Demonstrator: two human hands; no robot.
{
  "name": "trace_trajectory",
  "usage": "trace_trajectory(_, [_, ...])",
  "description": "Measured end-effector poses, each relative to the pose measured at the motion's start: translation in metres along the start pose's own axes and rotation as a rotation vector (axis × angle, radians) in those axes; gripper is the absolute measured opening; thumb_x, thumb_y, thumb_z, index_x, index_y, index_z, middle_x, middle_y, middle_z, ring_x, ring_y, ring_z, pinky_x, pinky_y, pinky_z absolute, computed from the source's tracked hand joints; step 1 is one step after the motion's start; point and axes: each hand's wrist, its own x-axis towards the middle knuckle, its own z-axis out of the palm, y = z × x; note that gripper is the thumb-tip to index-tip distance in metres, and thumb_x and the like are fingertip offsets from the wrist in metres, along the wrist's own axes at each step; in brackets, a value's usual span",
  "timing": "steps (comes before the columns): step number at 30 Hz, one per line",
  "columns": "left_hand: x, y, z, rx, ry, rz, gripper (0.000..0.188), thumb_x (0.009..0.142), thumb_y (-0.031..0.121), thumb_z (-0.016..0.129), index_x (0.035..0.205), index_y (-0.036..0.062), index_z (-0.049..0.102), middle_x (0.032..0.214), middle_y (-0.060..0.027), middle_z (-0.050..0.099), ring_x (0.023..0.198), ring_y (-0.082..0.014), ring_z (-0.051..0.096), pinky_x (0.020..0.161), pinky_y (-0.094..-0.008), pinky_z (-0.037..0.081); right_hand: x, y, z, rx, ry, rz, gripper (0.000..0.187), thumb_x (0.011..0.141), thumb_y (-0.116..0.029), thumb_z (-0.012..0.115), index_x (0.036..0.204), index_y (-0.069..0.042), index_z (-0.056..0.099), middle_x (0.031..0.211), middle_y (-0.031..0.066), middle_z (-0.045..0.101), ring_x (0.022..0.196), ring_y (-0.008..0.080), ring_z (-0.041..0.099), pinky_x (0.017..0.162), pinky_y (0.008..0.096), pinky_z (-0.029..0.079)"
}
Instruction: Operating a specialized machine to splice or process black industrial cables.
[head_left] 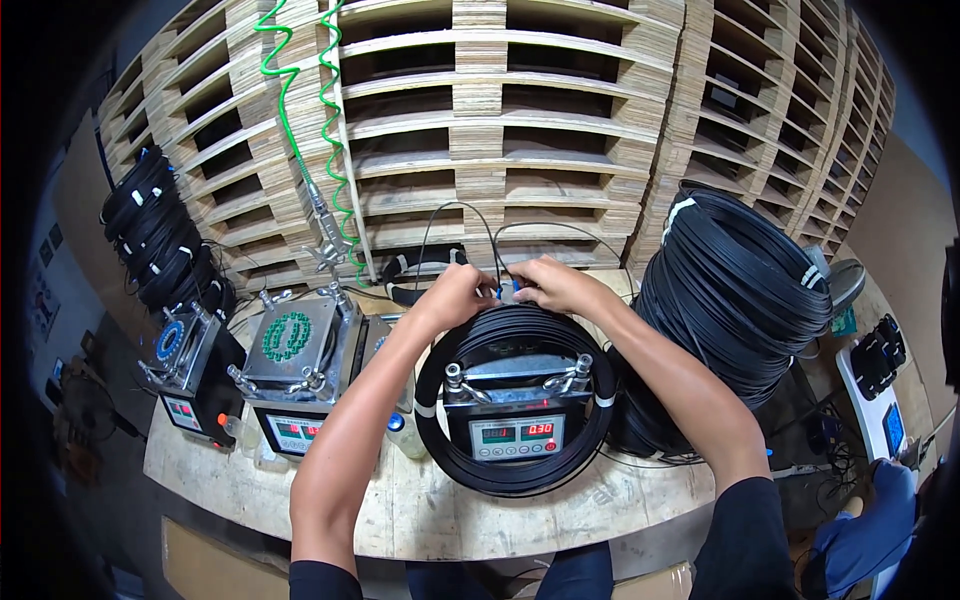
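— Black cable coil (515, 470) rings the grey machine (517, 405) on the wooden surface (420, 510), right?

— Yes — and both hands meet at the coil's far edge, behind the machine. The left hand (458, 293) is curled shut, pinching the cable there; the right hand (548, 284) is closed on a small blue piece (507, 291) between them.

— Anything beside the machine?

— A big black spool (740, 290) to its right, a green-topped machine (295, 345) to its left.

The fingertips of the left hand (455, 293) and right hand (545, 283) hide the small blue piece (507, 291) pinched between them. The black cable coil (515, 478) covers the sides of the grey machine (517, 415). The surface (420, 510)'s near edge disappears behind the forearms.
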Motion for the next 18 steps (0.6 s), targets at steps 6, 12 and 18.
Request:
trace_trajectory(6, [0.006,0.001,0.006,0.18,0.0,0.07,0.016,0.078,0.012,0.077,0.09,0.0008,0.075,0.083,-0.0242,0.069,0.081,-0.0409,0.068,0.073,-0.0447,0.055,-0.012,-0.001,0.003,0.123,0.151,0.079,0.024,0.087,-0.013,0.07,0.091,0.004,0.054,0.08,0.0221,0.062,0.074,0.0387,0.06,0.066,0.0451,0.045])
trace_trajectory(12, [0.0,0.002,0.0,0.338,-0.034,0.144,0.023,0.085,0.021,0.073,0.084,-0.0023,0.069,0.079,-0.0247,0.067,0.078,-0.0432,0.066,0.07,-0.0492,0.053,-0.034,-0.015,0.026,0.308,0.462,0.187,0.022,0.087,-0.011,0.069,0.086,0.002,0.052,0.068,0.0117,0.053,0.063,0.0192,0.048,0.061,0.0342,0.042])
trace_trajectory(18, [0.001,0.019,0.005,0.168,0.033,0.126,0.025,0.089,0.021,0.07,0.091,-0.0043,0.068,0.081,-0.026,0.066,0.08,-0.0429,0.065,0.069,-0.0465,0.052,-0.039,-0.013,0.029,0.297,0.557,0.212,0.019,0.088,-0.01,0.066,0.086,0.003,0.052,0.067,0.0148,0.053,0.059,0.0213,0.049,0.058,0.0354,0.042])
